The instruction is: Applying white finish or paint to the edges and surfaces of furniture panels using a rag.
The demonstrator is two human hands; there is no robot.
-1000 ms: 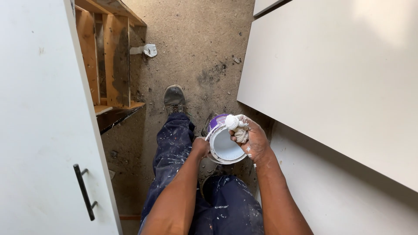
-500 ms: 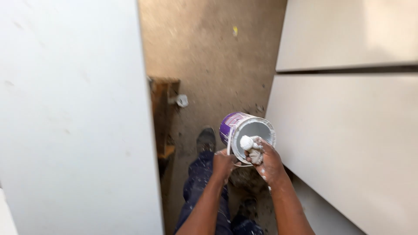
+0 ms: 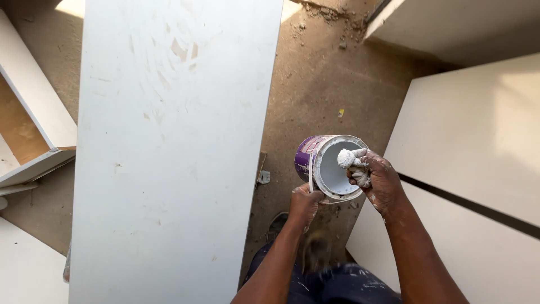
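Standing over: dirt floor (image 3: pixel 315 95), gritty, showing between white panels.
Panels: long board (image 3: pixel 174 141) lying at left; cream panels (image 3: pixel 467 135) lying at right.
Can (image 3: pixel 329 166): purple, tilting on its side above the floor, white paste coating its inside.
Left hand (image 3: pixel 305 204): fingers gripping the can's lower rim.
Right hand (image 3: pixel 379 180): fingers closing on a paste-caked rag (image 3: pixel 351 161) at the can's mouth.

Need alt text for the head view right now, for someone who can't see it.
Seen from above, the left hand holds a tilted purple paint can while the right hand presses a white-coated rag at its open mouth. A long white board lies to the left, over a dirt floor.
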